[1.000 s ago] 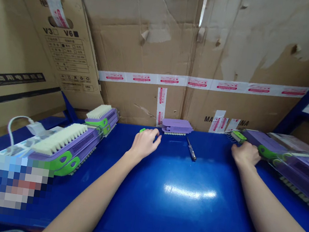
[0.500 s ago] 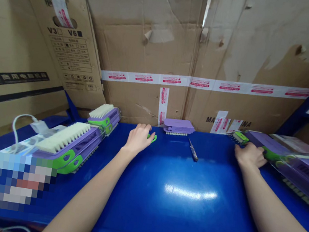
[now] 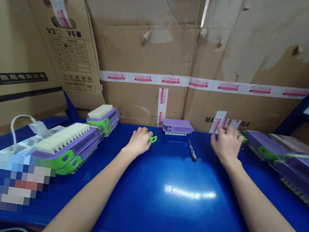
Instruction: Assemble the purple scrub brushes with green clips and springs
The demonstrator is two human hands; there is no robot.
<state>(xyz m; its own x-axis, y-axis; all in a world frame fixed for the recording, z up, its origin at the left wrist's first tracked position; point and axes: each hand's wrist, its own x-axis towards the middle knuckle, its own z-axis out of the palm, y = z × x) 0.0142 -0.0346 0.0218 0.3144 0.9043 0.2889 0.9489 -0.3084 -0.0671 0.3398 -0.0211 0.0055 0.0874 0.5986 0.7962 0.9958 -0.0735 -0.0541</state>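
My left hand rests on the blue table with its fingers curled round a small green plastic part. Just to its right lies a flat purple brush piece, bristles down, against the cardboard wall. My right hand is near the back of the table with fingers spread, touching the green end of a purple brush unit on the right. A small metal screwdriver lies between my hands.
Purple and green brush units with white bristles are stacked on the left, another behind them. White cables lie at the left edge. More brush units line the right side. Cardboard boxes wall off the back.
My right hand has moved left and opened, from gripping the right brush unit to touching its green end. My left hand drew back slightly and closed on the green part.
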